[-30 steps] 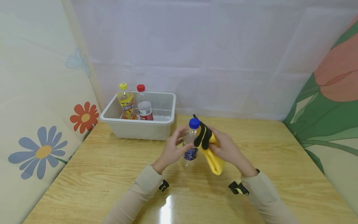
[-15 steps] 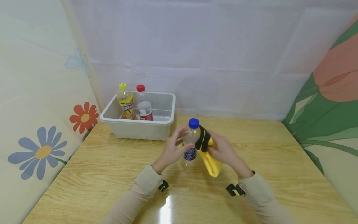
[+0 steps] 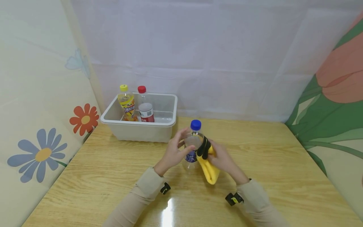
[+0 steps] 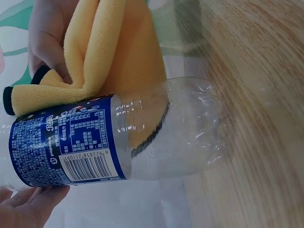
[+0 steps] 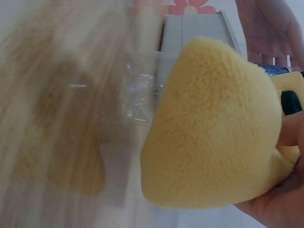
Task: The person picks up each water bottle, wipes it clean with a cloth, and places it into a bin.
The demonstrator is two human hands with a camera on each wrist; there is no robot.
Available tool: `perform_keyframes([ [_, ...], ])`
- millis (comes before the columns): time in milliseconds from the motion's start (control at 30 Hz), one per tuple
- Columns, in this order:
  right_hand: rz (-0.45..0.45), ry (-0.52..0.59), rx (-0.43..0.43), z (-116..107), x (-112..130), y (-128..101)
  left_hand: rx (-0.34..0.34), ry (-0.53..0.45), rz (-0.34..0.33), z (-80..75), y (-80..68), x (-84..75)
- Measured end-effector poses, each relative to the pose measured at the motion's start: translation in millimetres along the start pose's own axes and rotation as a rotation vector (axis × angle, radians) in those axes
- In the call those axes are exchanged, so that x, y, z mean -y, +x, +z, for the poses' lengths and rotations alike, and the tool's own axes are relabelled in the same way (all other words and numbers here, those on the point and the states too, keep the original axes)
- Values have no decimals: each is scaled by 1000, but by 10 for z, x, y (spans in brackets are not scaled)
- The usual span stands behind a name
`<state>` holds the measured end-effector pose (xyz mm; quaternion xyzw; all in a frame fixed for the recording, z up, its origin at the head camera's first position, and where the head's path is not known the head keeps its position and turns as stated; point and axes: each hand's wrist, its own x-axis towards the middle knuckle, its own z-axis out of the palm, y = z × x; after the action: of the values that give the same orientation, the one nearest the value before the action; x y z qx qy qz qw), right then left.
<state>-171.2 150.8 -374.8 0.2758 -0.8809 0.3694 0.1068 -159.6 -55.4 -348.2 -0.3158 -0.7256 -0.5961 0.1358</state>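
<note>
A clear plastic bottle [image 3: 190, 156] with a blue cap and blue label is upright at mid-table; its base is at or just above the wood. My left hand [image 3: 173, 153] holds it from the left, thumb in front and fingers behind. My right hand [image 3: 222, 159] grips a folded yellow cloth [image 3: 209, 171] with black edging. The cloth lies against the bottle's right side. In the left wrist view, the cloth [image 4: 128, 52] touches the label [image 4: 90, 142] and shows through the clear lower wall. The right wrist view has the cloth [image 5: 213, 128] covering most of the bottle.
A pale plastic bin [image 3: 141, 130] stands at the back left of the wooden table [image 3: 272, 176]. Inside it are a yellow-capped bottle [image 3: 128, 105] and a red-capped bottle [image 3: 146, 110]. A white sheet [image 3: 227, 63] hangs behind, with flower-printed cloths at both sides.
My right hand has moved down and left, drawing the cloth lower along the bottle's right side. The left hand and bottle have barely shifted.
</note>
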Motion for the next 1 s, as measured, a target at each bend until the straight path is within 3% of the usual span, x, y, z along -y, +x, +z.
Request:
perform_keyframes([
  [200,-8,-8,14,75,-60,-33,2,8,3,-1,0,-4],
  [500,48,-39,86,158,-81,-74,10,18,2,-1,-3,-24],
  [700,24,-74,95,233,-111,-69,3,17,15,-5,-6,-16],
  [1000,78,-74,119,143,-95,-105,5,16,19,-7,-4,0],
])
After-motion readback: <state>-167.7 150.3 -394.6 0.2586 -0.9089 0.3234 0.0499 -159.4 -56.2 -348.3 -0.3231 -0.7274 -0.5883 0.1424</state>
